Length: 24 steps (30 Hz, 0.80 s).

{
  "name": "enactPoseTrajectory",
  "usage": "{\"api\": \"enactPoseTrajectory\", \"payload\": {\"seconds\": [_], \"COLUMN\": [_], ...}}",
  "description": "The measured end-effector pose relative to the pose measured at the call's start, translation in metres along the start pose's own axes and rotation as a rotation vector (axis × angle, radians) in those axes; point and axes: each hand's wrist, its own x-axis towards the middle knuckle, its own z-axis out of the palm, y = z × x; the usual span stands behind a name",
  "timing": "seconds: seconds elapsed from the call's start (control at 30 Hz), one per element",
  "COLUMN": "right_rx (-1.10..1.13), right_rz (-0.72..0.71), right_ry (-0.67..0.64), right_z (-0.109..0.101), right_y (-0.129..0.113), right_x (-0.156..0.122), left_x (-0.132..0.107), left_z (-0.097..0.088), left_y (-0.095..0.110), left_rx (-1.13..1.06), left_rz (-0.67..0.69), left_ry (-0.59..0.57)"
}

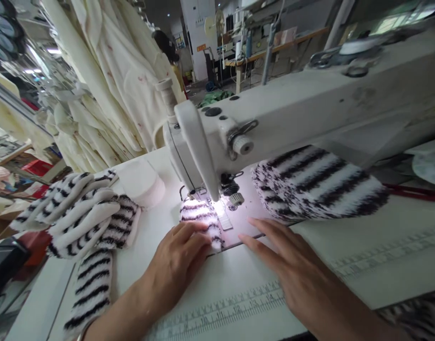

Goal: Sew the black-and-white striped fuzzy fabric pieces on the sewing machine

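Note:
A small black-and-white striped fleece piece (199, 215) lies under the presser foot of a white industrial sewing machine (310, 109), lit by the needle lamp. My left hand (176, 265) rests flat with its fingertips on the near edge of that piece. My right hand (288, 265) lies flat on the machine bed just right of the needle plate (226, 220), fingers straight and holding nothing. The needle itself is hidden behind the machine head.
A stack of striped fleece pieces (317, 184) sits under the machine arm to the right. More striped pieces (78, 218) and a white pad (142, 182) lie at the left. Printed rulers (217, 315) run along the white table. Cream garments (107, 80) hang behind.

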Motion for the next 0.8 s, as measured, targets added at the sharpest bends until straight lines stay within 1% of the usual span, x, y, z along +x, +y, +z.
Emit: {"api": "enactPoseTrajectory", "payload": {"seconds": [0.07,0.2,0.3,0.4,0.5,0.57,0.67,0.8], "right_rx": [-0.011,0.004,-0.037,-0.105,-0.13,-0.148,-0.146,-0.105], "right_rz": [0.006,0.042,0.008,-0.006,0.003,-0.012,-0.034,0.017], "right_ry": [-0.013,0.007,0.004,0.02,0.074,0.077,0.075,0.122], "right_z": [0.001,0.005,0.012,0.02,0.026,0.029,0.032,0.032], "right_y": [-0.005,-0.025,-0.042,-0.051,-0.048,-0.043,-0.036,-0.032], "right_x": [-0.004,-0.003,0.0,0.003,0.006,0.009,0.017,0.034], "left_x": [-0.001,-0.003,-0.006,-0.009,-0.008,-0.006,-0.003,0.003], "left_z": [0.001,-0.002,-0.003,-0.001,0.004,0.008,0.013,0.015], "left_y": [0.001,0.004,0.004,0.005,0.007,0.008,0.006,-0.001], "left_rx": [-0.021,-0.026,0.018,0.057,0.095,0.121,0.134,0.121], "left_rz": [0.007,0.044,0.098,0.133,0.14,0.126,0.079,0.027], "left_ry": [0.015,-0.01,-0.005,-0.011,0.013,0.021,-0.006,-0.037]}}
